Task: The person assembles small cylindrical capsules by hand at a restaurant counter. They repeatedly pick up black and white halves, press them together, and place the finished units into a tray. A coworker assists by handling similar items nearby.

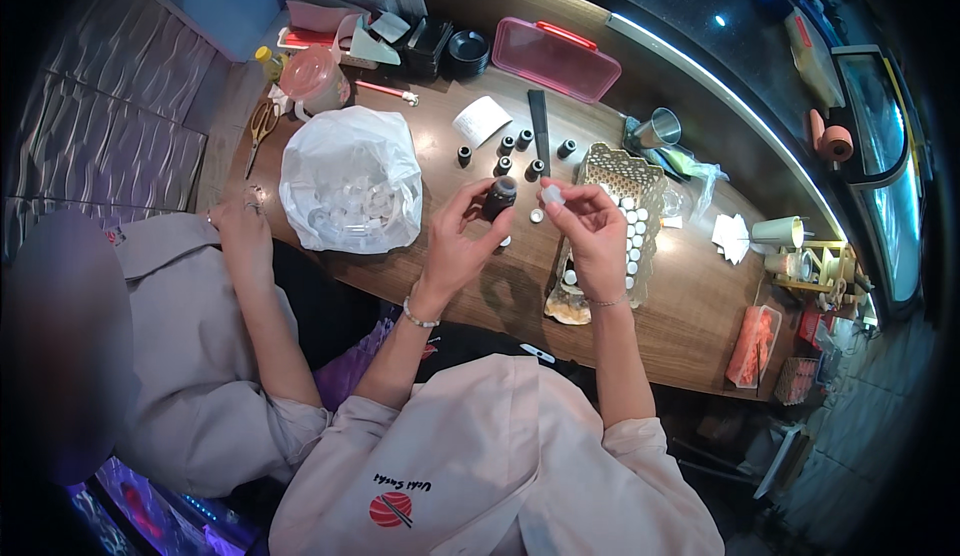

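My left hand [466,234] is closed around a small dark bottle [500,198], held above the table with its top facing up. Close to its right, my right hand [590,231] pinches a small translucent white piece [552,194]; its exact kind is too small to make out. A white cap [537,216] lies on the table between the hands. Several more small dark bottles [503,167] stand just beyond them. Partly behind my right hand is a patterned gold basket [606,168] holding rows of white-capped bottles [632,241].
A white plastic bag [350,141] with clear small items sits at left, beside a co-worker's hand [240,218]. Scissors [262,126] lie at the far left edge. Further back are a paper slip [482,121], a pink lidded box [556,61] and a metal cup [659,129].
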Demonstrator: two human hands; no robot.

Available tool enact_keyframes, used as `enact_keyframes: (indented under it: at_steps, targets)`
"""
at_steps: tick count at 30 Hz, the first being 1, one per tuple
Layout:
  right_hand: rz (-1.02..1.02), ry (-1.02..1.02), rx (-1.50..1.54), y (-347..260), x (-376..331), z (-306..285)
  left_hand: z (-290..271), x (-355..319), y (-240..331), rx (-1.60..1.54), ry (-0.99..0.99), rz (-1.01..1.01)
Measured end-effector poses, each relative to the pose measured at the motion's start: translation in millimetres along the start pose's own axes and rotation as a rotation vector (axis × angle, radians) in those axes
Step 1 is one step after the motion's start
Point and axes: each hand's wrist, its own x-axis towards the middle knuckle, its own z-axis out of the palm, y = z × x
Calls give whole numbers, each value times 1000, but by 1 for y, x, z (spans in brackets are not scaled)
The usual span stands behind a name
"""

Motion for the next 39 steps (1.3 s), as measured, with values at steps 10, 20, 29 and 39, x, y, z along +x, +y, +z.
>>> enact_keyframes:
  at_steps: [10, 20, 29, 39]
  targets:
    - [-144, -68, -8, -39, 1, 13, 5, 11, 42, 211, 40, 258]
    - [-185, -13, -29, -56, -15, -11, 4, 4, 45, 167, 18, 240]
    - [261, 507, -63, 39, -125, -145, -2, -23, 9, 32, 16, 70]
    - [297, 805, -932, 199, -161, -210, 13, -36, 16, -10, -148, 107]
